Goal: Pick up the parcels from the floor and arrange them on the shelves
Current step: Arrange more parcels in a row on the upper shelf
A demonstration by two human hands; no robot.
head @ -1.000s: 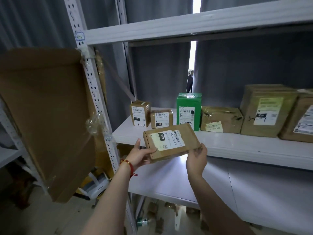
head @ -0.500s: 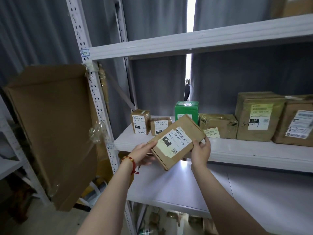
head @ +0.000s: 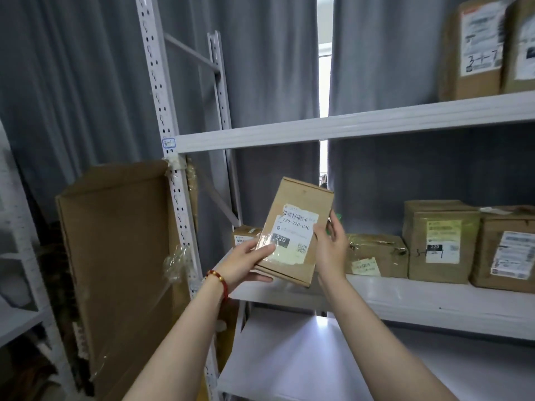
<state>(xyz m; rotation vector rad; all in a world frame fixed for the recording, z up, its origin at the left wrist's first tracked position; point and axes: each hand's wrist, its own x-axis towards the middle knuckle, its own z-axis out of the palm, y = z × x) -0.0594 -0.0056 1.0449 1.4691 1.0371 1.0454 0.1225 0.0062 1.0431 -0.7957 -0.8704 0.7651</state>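
I hold a flat brown parcel point(head: 301, 204) upright in front of the middle shelf point(head: 405, 299), its white label marked 220 facing me. My left hand point(head: 246, 261) grips its lower left corner, thumb on the label. My right hand point(head: 330, 250) clasps its right edge. The parcel hides the green box and some small parcels behind it. One small parcel point(head: 244, 237) peeks out at its left.
On the middle shelf stand a taped parcel point(head: 376, 256) and two larger boxes point(head: 440, 241) point(head: 506, 250). The upper shelf point(head: 347, 128) carries boxes point(head: 474, 50) at far right. A big flattened carton point(head: 115, 270) leans on the white upright post point(head: 170, 175). A lower shelf point(head: 289, 357) lies below.
Both hands have raised the parcel and turned it from lying tilted to standing upright. My view has tilted up, bringing the upper shelf's boxes into sight.
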